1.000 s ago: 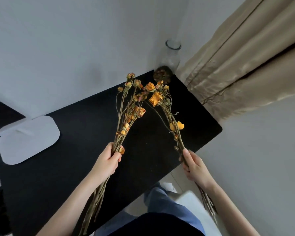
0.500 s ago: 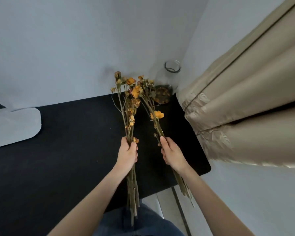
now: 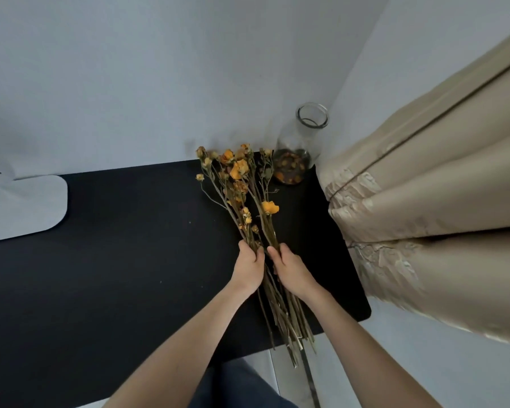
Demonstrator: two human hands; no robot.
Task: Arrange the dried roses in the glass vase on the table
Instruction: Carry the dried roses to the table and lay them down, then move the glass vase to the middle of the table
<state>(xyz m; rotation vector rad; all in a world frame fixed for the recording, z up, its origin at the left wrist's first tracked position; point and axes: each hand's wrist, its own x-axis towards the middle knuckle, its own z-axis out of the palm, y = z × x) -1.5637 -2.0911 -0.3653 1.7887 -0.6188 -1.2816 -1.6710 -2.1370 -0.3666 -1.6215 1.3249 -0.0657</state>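
Both hands have drawn together since half a second ago. The left hand [image 3: 249, 267] and right hand [image 3: 290, 269] now sit side by side, each closed around rose stems, so the two bunches merge into one bundle of roses [image 3: 242, 187] low over the black counter [image 3: 115, 245]. Beyond the blooms, the vase [image 3: 301, 148] stands in the counter's far corner beside the curtain [image 3: 424, 201]. No writing is readable.
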